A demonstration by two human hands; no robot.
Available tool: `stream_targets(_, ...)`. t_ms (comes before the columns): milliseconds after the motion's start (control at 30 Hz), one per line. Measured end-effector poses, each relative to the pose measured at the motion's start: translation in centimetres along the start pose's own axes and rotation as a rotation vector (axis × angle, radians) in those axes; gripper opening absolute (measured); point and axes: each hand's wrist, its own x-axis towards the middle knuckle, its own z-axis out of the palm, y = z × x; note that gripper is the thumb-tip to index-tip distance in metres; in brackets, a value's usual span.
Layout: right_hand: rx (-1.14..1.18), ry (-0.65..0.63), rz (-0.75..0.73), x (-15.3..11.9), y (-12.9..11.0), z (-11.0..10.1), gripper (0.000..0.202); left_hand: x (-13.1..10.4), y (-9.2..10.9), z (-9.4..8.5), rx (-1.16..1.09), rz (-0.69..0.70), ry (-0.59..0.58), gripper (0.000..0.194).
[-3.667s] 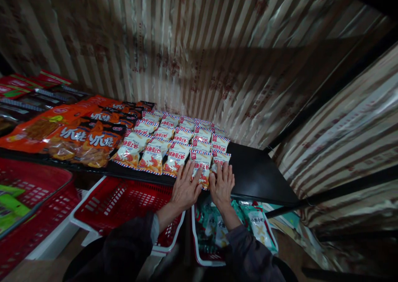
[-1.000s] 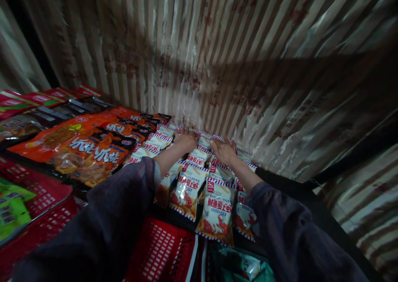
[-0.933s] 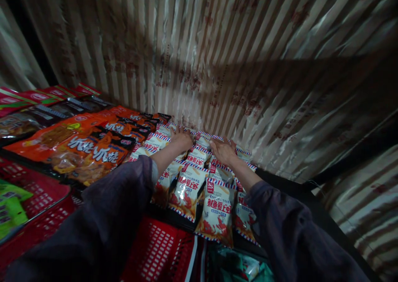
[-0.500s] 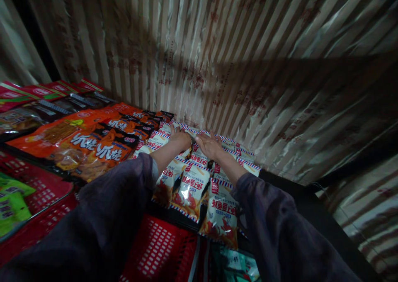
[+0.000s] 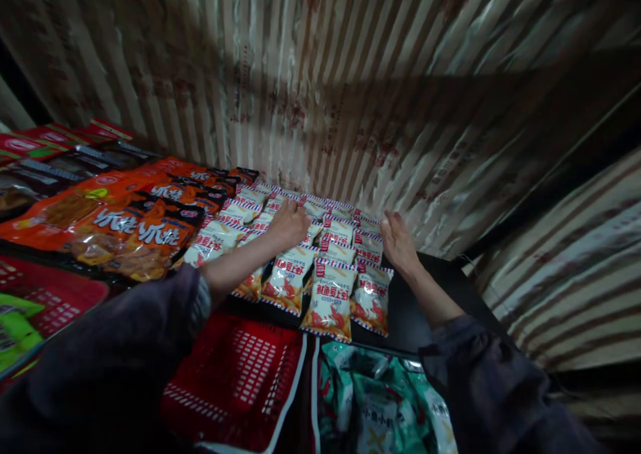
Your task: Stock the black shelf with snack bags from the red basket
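Rows of small white snack packets (image 5: 333,297) with red lettering and striped edges lie on a black shelf (image 5: 410,307). My left hand (image 5: 290,225) rests over the middle packets, fingers curled; what it holds, if anything, is hidden. At the right end of the rows, my right hand (image 5: 398,239) is upright with its fingers stretched out, beside the outermost packets and holding nothing.
Orange snack bags (image 5: 140,223) lie left of the white packets, with dark packs (image 5: 70,167) and red packs (image 5: 45,140) behind. Below are a red basket (image 5: 255,367) and a basket of green packets (image 5: 380,400). A striped sheet (image 5: 300,73) hangs behind.
My right hand has moved right, off the packets to their outer side. My left hand remains over the packets, its fingers now curled. The view has shifted right.
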Motion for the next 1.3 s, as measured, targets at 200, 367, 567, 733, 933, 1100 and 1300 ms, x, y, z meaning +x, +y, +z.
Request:
stream_targets(200, 0.127, 0.118, 0.277, -7.6, 3.5, -2.2, 0.076, -7.1, 5.9, 1.4, -0.085, 0.009, -0.023, 0.057)
stream_targets(367, 0.328, 0.059, 0.523, -12.2, 3.1, -0.6, 0.077, -12.3, 8.6, 3.7, -0.068, 0.095, 0.147, 0.056)
stream_targets(567, 0.494, 0.009, 0.516, -13.2, 0.6, 2.3, 0.08, -12.9, 8.4, 6.4, -0.025, 0.228, 0.291, 0.055)
stream_targets(733, 0.439, 0.023, 0.481, -12.8, 0.1, 3.2, 0.08, -12.2, 7.6, 6.6, -0.013, 0.272, 0.334, 0.051)
stream_targets(933, 0.4, 0.022, 0.441, -12.9, 0.1, 3.9, 0.078, -12.2, 8.0, 7.0, -0.029, 0.25, 0.32, 0.053)
stream_targets(1100, 0.324, 0.01, 0.413, -12.9, 0.4, 3.8, 0.08, -12.8, 8.0, 7.1, -0.036, 0.265, 0.35, 0.056)
stream_targets(1300, 0.156, 0.072, 0.277, -11.8, 0.1, 2.5, 0.082, -13.1, 7.3, 6.1, -0.044, 0.281, 0.316, 0.055)
